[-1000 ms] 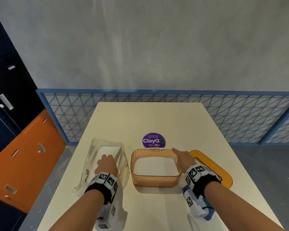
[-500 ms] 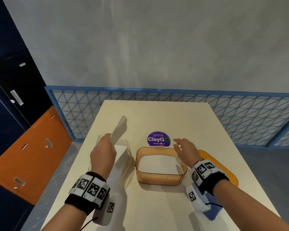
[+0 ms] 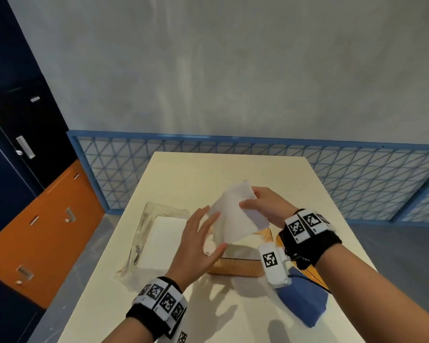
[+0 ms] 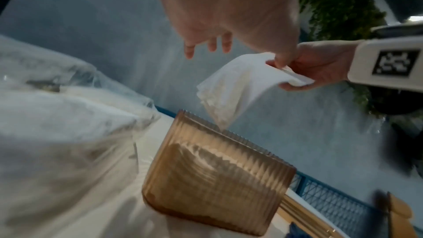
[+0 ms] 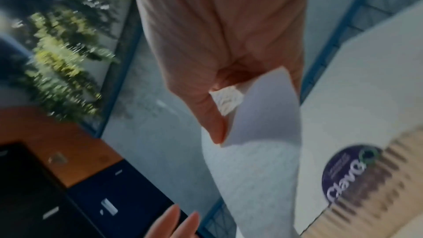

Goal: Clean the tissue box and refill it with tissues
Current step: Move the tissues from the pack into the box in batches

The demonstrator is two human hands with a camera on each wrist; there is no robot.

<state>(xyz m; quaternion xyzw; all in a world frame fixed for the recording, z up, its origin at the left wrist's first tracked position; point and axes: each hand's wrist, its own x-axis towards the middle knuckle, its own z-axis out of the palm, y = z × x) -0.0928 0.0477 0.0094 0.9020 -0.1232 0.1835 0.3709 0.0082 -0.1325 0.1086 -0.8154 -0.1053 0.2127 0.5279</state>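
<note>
- Right hand [image 3: 266, 207] fingers [image 3: 248, 203] and thumb pinch a stack of white tissues [image 3: 235, 214] at its right edge; centre of head view, in the air.
- Left wrist view: same pinch at right of frame, tissues [image 4: 235, 86] droop down-left, lowest corner right at the rim of the tissue box [image 4: 213, 175]; touching or not, can't tell.
- Right wrist view: thumb on the near face of the tissues [image 5: 263, 115], blurry.
- Left hand [image 3: 196, 243] released, fingers [image 3: 201, 219] straight and spread, holding nothing; fingertips at the left edge of the stack, contact unclear.
- Tissue box [image 3: 235, 267]: amber, ribbed, translucent, stands on the table [image 3: 208, 174] below both hands, lower centre of head view, mostly hidden by the hands and the stack; lid off.
- Orange lid [image 3: 270, 236] lies flat right of the box, mostly behind the right wrist.
- Clear plastic pack [image 3: 156, 233] with white tissues inside, left of the box, near the table's left edge.
- Blue cloth [image 3: 305, 300] on the table, lower right of head view, under the right forearm.
- Purple round "ClayGo" sticker [image 5: 350, 173] on the table beyond the box, seen in right wrist view.
- Both wrists wear black bands with black-and-white tags.
</note>
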